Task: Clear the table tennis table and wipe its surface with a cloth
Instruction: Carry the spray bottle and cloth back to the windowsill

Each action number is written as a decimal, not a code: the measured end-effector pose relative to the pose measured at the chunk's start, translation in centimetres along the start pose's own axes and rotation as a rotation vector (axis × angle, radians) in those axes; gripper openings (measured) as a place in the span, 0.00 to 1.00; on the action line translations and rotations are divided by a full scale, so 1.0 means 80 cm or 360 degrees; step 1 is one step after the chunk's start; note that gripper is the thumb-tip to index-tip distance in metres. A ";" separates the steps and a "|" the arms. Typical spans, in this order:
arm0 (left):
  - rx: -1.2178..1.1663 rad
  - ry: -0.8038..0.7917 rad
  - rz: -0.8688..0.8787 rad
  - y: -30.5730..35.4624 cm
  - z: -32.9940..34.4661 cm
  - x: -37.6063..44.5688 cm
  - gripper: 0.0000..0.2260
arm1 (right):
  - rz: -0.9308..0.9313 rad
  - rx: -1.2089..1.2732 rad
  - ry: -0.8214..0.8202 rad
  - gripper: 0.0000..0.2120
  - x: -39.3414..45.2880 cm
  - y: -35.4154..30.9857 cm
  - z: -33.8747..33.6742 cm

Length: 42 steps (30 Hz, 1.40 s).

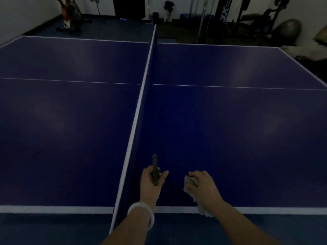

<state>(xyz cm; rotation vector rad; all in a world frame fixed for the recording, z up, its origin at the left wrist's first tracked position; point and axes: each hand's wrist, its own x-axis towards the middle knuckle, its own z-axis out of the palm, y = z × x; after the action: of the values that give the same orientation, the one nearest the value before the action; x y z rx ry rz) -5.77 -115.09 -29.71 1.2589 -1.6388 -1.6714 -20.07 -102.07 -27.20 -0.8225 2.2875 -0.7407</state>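
Note:
The blue table tennis table [230, 121] fills the view, and its net [144, 96] runs away from me down the middle. My left hand [152, 181], with a pale bangle on the wrist, grips a slim dark object [155, 167] that stands upright just right of the net's near end. I cannot tell what it is in the dim light. My right hand [201, 186] holds a crumpled grey cloth [190, 181] against the right half of the table, near the front edge. Part of the cloth hangs over that edge.
Gym equipment [254, 16] and a grey exercise ball [287, 30] stand behind the table's far right. An exercise bike [70, 16] is at the far left by the wall. Pale bundled fabric [307, 48] lies off the right corner.

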 end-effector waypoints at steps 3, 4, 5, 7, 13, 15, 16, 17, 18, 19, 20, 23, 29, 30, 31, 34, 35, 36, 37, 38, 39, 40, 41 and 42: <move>-0.0007 -0.0092 0.0047 0.003 0.026 0.005 0.12 | 0.0054 -0.0006 0.0091 0.16 -0.004 0.016 -0.019; -0.0002 -0.0160 0.0063 0.005 0.036 0.005 0.10 | 0.0072 -0.0019 0.0133 0.16 -0.008 0.023 -0.027; 0.0004 -0.0247 0.0071 0.007 0.048 0.004 0.09 | 0.0100 -0.0021 0.0174 0.16 -0.012 0.030 -0.036; 0.0010 -0.0448 0.0079 0.012 0.074 -0.003 0.07 | 0.0183 0.0012 0.0265 0.16 -0.025 0.048 -0.054; 0.0078 -0.1004 0.0025 0.031 0.169 -0.054 0.11 | 0.0417 0.0121 0.0535 0.16 -0.094 0.124 -0.116; 0.0132 -0.1170 0.0041 0.034 0.206 -0.082 0.13 | 0.0489 0.0155 0.0633 0.15 -0.126 0.157 -0.138; 0.0156 -0.1227 0.0047 0.034 0.225 -0.098 0.14 | 0.0515 0.0174 0.0680 0.15 -0.144 0.175 -0.148; 0.0185 -0.1268 0.0042 0.034 0.245 -0.115 0.13 | 0.0542 0.0171 0.0715 0.14 -0.163 0.194 -0.158; 0.0221 -0.1303 0.0032 0.033 0.266 -0.134 0.12 | 0.0574 0.0147 0.0748 0.14 -0.184 0.213 -0.169; 0.0266 -0.1343 0.0026 0.032 0.287 -0.154 0.11 | 0.0612 0.0136 0.0789 0.14 -0.207 0.233 -0.180; 0.0310 -0.1396 0.0036 0.031 0.309 -0.176 0.11 | 0.0647 0.0145 0.0840 0.14 -0.232 0.254 -0.191; 0.0435 -0.1607 0.0102 0.030 0.378 -0.250 0.12 | 0.0785 0.0170 0.1003 0.15 -0.313 0.318 -0.226; 0.0537 -0.1987 0.0165 0.025 0.511 -0.415 0.13 | 0.1080 0.0211 0.1269 0.16 -0.477 0.440 -0.289; 0.0552 -0.2023 0.0183 0.024 0.532 -0.443 0.13 | 0.1118 0.0244 0.1321 0.16 -0.504 0.456 -0.296; 0.0564 -0.2043 0.0208 0.022 0.551 -0.469 0.13 | 0.1163 0.0274 0.1365 0.15 -0.530 0.472 -0.302; 0.0604 -0.2154 0.0319 0.018 0.604 -0.542 0.13 | 0.1309 0.0359 0.1502 0.15 -0.598 0.515 -0.313; 0.0634 -0.2211 0.0342 0.018 0.621 -0.564 0.13 | 0.1356 0.0393 0.1550 0.14 -0.617 0.529 -0.316; 0.0653 -0.2268 0.0351 0.017 0.637 -0.585 0.13 | 0.1404 0.0414 0.1591 0.14 -0.635 0.544 -0.319; 0.0668 -0.2318 0.0361 0.016 0.655 -0.606 0.13 | 0.1452 0.0425 0.1622 0.15 -0.651 0.560 -0.321; 0.0687 -0.2363 0.0390 0.015 0.673 -0.625 0.14 | 0.1500 0.0437 0.1647 0.15 -0.665 0.576 -0.323; 0.0713 -0.2407 0.0423 0.013 0.692 -0.644 0.14 | 0.1541 0.0458 0.1670 0.15 -0.679 0.592 -0.326; 0.0728 -0.2456 0.0441 0.011 0.711 -0.661 0.14 | 0.1574 0.0495 0.1699 0.15 -0.693 0.608 -0.330; 0.0738 -0.2511 0.0429 0.008 0.731 -0.678 0.13 | 0.1604 0.0532 0.1731 0.14 -0.706 0.624 -0.333; 0.0748 -0.2564 0.0406 0.005 0.752 -0.695 0.13 | 0.1639 0.0564 0.1761 0.14 -0.720 0.639 -0.339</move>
<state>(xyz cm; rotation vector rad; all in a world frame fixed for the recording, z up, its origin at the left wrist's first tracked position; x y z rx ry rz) -31.20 -37.56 -22.50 -0.5821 -2.9157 -2.2690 -20.79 -20.50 -23.53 1.1773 2.7734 -1.1379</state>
